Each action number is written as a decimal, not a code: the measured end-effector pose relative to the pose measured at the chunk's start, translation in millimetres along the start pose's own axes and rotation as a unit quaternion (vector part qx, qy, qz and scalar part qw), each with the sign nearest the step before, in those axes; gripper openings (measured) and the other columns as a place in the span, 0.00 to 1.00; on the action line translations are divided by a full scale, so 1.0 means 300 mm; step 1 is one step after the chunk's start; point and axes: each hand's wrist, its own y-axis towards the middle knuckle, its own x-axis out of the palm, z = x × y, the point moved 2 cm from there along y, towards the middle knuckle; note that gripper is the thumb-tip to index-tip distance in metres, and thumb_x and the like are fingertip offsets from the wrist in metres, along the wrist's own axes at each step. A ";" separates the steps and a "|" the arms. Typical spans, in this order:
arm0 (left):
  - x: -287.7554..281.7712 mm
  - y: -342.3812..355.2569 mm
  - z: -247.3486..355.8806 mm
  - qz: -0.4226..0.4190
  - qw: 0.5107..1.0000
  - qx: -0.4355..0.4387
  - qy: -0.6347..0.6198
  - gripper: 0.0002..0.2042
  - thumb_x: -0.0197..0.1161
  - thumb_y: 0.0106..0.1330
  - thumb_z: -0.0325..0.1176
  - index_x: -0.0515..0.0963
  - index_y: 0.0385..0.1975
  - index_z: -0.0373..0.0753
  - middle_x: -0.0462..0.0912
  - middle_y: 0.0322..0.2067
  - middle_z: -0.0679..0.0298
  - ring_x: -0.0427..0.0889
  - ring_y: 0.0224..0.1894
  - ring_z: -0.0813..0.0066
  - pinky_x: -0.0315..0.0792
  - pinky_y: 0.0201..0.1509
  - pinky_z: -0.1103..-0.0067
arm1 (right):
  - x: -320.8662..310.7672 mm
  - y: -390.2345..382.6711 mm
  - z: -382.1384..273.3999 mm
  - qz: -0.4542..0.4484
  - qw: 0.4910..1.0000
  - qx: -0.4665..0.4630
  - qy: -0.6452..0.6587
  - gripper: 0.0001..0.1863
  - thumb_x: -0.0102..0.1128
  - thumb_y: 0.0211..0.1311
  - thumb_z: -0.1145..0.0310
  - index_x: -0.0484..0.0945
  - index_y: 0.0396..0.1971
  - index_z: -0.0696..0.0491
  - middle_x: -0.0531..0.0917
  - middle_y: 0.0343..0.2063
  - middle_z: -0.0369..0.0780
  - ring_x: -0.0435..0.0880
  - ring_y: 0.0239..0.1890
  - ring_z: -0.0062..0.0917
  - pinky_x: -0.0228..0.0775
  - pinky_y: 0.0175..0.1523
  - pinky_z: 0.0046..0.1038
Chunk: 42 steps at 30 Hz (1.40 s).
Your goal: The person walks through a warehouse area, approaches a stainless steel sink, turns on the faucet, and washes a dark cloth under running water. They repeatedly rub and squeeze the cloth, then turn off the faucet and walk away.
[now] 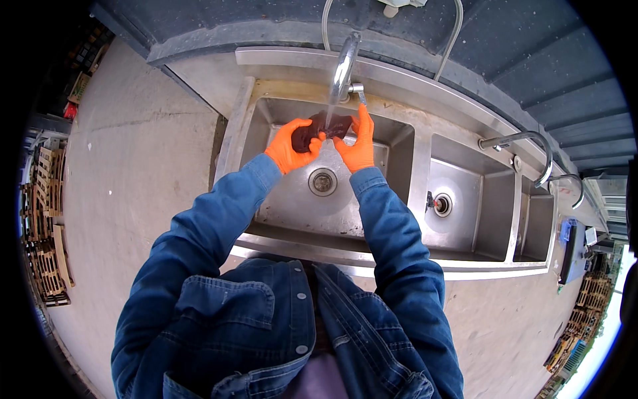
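Observation:
Under the stream from a curved chrome faucet [345,63], I hold a dark maroon, glossy, soft-looking thing [307,136]; its exact kind I cannot make out. My left hand [291,147], in an orange glove, grips its left end with the thumb on top. My right hand [359,143], gloved in the same orange, pinches its right side. Water runs onto the thing between the two hands. Both hands are above the large left basin of a steel sink [279,206], behind its round drain [323,181].
To the right are a second basin [458,229] with a small dark item by its drain, a narrow third basin [533,229] and another faucet [515,139]. Stacked wooden pallets [50,226] stand far left on the concrete floor [126,179]. A corrugated dark wall [525,66] rises behind.

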 end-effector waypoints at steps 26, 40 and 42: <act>0.140 0.012 0.036 -0.021 0.544 0.245 0.803 0.17 0.66 0.44 0.30 0.71 0.35 0.38 0.77 0.27 0.60 0.76 0.24 0.68 0.70 0.28 0.74 | -0.053 0.131 -0.137 -0.242 0.877 -0.167 -0.379 0.17 0.58 0.42 0.71 0.70 0.37 0.49 0.77 0.34 0.40 0.76 0.36 0.37 0.69 0.39 0.35; -0.001 0.108 0.033 0.085 0.356 0.366 0.855 0.21 0.63 0.48 0.34 0.67 0.44 0.43 0.76 0.36 0.54 0.75 0.37 0.53 0.70 0.39 0.67 | -0.001 0.147 0.056 -0.286 0.906 0.073 -0.303 0.29 0.65 0.36 0.67 0.70 0.45 0.52 0.77 0.38 0.45 0.76 0.42 0.38 0.68 0.47 0.34; 0.000 0.092 0.025 0.086 0.378 0.388 0.836 0.24 0.64 0.47 0.32 0.67 0.47 0.43 0.75 0.37 0.56 0.75 0.38 0.53 0.69 0.40 0.68 | -0.009 0.142 0.066 -0.240 0.947 0.102 -0.185 0.37 0.68 0.32 0.69 0.66 0.50 0.52 0.76 0.41 0.45 0.76 0.43 0.36 0.68 0.47 0.32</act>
